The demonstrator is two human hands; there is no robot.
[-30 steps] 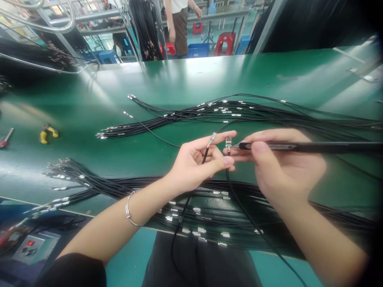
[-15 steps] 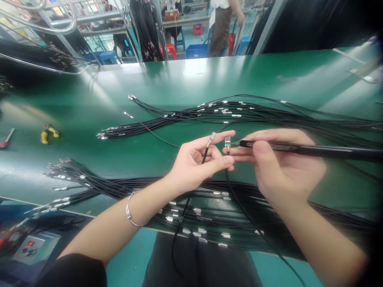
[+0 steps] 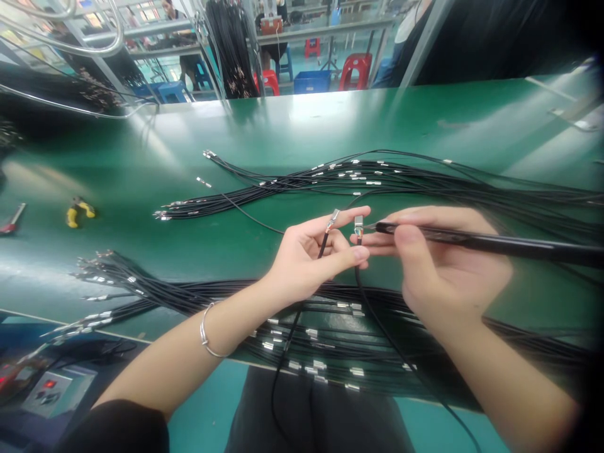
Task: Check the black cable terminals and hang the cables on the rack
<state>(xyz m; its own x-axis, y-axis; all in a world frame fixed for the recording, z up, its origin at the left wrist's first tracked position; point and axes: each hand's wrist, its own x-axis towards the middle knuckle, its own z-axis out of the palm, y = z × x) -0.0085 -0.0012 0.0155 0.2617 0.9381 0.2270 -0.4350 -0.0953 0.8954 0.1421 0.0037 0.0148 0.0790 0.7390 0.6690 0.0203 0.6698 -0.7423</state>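
Between its thumb and fingers, my left hand [image 3: 316,255] pinches a black cable near its end. That cable's metal connector [image 3: 358,223] points up, with thin coloured wires showing below it. A second black cable with a metal connector [image 3: 333,218] passes through the same hand, across the index finger. My right hand [image 3: 448,258] is closed round a long, slim black tool [image 3: 472,239], whose thin metal tip points left at the wires under the first connector. Whether the tip touches them I cannot tell. The right hand's outstretched fingertips are close behind the first cable.
One bundle of black cables [image 3: 283,182] lies across the green table [image 3: 264,138] beyond my hands, another [image 3: 189,294] nearer me. Yellow-handled pliers [image 3: 80,212] and a red-handled tool [image 3: 13,220] are at left. Below is a metal control box [image 3: 59,390]. Stools stand behind.
The black tool has tilted slightly, its far end dropping, and my right hand has shifted a little left. My left hand stays put. A person in the background has moved right, uncovering a red stool.
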